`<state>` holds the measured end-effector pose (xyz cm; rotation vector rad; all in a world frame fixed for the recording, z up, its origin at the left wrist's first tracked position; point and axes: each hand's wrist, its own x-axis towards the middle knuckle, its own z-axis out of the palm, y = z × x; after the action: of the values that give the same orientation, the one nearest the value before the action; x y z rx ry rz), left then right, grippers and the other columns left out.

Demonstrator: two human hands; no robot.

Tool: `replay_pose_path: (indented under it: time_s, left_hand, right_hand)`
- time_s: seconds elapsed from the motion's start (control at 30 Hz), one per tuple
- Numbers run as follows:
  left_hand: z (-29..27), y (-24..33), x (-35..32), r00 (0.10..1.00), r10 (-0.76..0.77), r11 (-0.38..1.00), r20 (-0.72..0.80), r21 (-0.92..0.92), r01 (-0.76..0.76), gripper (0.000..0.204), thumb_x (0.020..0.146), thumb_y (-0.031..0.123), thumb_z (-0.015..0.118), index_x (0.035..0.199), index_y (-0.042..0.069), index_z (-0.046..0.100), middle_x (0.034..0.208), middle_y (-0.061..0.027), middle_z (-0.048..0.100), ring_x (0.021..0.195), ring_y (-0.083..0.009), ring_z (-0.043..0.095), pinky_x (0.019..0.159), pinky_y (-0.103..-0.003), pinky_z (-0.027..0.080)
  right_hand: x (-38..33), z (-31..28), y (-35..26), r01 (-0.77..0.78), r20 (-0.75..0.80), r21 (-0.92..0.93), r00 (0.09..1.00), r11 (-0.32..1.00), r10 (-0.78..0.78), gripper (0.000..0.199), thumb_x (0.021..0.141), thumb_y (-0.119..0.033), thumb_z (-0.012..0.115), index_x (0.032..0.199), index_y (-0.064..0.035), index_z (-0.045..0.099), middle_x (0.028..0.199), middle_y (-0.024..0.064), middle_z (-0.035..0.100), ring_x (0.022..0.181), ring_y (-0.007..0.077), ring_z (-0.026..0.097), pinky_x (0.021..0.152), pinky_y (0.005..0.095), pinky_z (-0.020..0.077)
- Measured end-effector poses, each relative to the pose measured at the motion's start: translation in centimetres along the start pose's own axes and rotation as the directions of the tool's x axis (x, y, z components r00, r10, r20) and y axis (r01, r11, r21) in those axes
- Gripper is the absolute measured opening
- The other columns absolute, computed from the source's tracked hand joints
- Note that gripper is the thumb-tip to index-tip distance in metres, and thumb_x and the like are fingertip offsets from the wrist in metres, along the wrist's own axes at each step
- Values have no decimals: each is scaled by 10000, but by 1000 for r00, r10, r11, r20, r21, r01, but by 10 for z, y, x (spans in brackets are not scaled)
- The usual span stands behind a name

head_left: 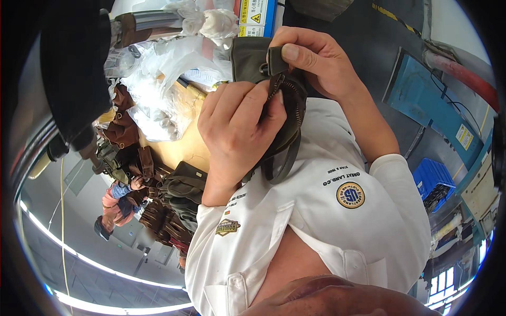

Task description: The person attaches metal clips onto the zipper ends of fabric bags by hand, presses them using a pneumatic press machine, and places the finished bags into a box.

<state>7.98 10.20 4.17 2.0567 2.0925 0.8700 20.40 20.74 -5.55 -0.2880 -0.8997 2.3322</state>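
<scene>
A small dark olive bag (247, 55) is held up in front of my chest, its zipped opening toward me. The curved metal zipper (300, 108) runs round the edge of the opening. My left hand (237, 124) is closed on the bag's edge beside the zipper end, fingers curled over it. My right hand (321, 60) pinches a short olive strap tab (277, 60) between thumb and forefinger, next to a small metal ring. A thin strap (287, 163) hangs down at the bag's lower side. The fingers of my left hand hide part of the opening.
Clear plastic wrapping (163, 84) lies on the tan table (168, 152) to the left. Several dark green bags (184, 184) and brown bags (124, 126) are piled beyond. A co-worker (116, 203) stands at the far left. A blue crate (435, 181) and blue equipment (421, 97) are at right.
</scene>
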Motion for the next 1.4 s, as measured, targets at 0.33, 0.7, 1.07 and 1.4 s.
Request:
replay_pose_path:
  time_s: [0.33, 0.7, 1.07, 1.4]
  left_hand:
    - [-17, -12, 10, 915, -269, 879, 300, -311, 360, 229, 788, 91, 740, 971, -19, 655, 760, -108, 623, 650, -212, 613, 604, -291, 482]
    - [-21, 30, 15, 731, -364, 127, 577, -747, 653, 253, 974, 220, 589, 767, 82, 540, 594, 59, 490, 447, -5, 371, 424, -182, 255]
    - [40, 51, 107, 964, -213, 845, -161, -526, 99, 407, 832, 49, 660, 1227, 3, 569, 1161, -144, 598, 1069, -258, 578, 912, -332, 447]
    - [130, -71, 234, 784, -374, 913, -496, -50, 405, 422, 796, 11, 627, 1214, 34, 569, 1195, -179, 555, 1093, -352, 530, 935, -413, 428]
  right_hand:
    - [-4, 14, -14, -129, -47, -161, 991, 978, 123, 169, 968, -163, 577, 1051, -30, 641, 897, -32, 617, 810, 38, 561, 734, 202, 464]
    - [-10, 0, -64, 368, 481, -734, 875, 571, 55, 758, 628, -190, 878, 1303, -87, 549, 1226, 111, 565, 1192, 285, 495, 1019, 397, 388]
    - [39, -72, -255, 151, 50, -905, 966, 398, -254, 215, 681, -63, 821, 840, -28, 680, 838, 9, 673, 827, 104, 623, 770, 253, 476]
    - [241, -129, -261, 239, -307, -777, 663, 582, -682, 336, 856, -287, 722, 842, 34, 626, 748, 54, 583, 668, 153, 501, 628, 327, 410]
